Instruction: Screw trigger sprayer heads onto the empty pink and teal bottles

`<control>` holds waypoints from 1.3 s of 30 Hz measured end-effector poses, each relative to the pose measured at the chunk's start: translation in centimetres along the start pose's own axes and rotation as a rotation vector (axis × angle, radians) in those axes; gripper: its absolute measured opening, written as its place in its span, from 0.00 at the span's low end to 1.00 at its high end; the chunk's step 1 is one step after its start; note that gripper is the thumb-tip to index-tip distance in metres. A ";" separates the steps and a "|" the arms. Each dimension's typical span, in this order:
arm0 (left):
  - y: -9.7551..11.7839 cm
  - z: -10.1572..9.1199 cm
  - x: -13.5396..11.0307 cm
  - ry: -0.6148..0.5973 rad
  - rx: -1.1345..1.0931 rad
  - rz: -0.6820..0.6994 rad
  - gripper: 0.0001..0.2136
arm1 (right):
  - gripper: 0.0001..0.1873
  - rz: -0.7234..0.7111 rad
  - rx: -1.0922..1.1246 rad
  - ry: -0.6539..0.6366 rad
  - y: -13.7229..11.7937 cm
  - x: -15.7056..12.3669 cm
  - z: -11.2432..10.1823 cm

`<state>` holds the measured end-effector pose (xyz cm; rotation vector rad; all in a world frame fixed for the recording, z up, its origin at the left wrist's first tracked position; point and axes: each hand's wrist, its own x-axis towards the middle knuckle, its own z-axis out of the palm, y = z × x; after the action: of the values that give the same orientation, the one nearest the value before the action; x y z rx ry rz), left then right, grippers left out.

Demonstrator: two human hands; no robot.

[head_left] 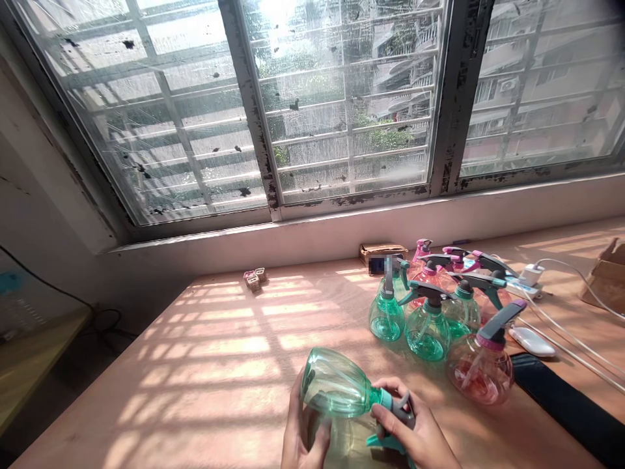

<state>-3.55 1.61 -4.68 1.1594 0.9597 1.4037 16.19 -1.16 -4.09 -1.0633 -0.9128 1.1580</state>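
Note:
I hold a clear green spray bottle (pixel 336 387) on its side over the near edge of the wooden table (pixel 219 352). My left hand (pixel 303 433) cups the round body from below, fingers curled round it. My right hand (pixel 415 433) is wrapped round the grey and teal trigger head (pixel 400 413) at the bottle's neck. The bottle's base points up and to the left.
Several assembled green and pink spray bottles (pixel 439 312) stand in a cluster at the right. Behind them lie a small cardboard box (pixel 383 251), white cables and a charger (pixel 532 273). A white mouse (pixel 532 341), a black strip (pixel 566 407), a brown paper bag (pixel 608 277) and small clips (pixel 255 278) also sit there.

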 end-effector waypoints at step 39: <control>1.3 0.9 -0.4 0.094 -0.015 -0.079 0.41 | 0.29 0.008 -0.019 0.008 0.0 -0.1 0.2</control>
<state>-2.93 1.04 -3.27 1.0413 1.0482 1.4097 16.04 -1.22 -4.03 -1.0868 -0.9158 1.1535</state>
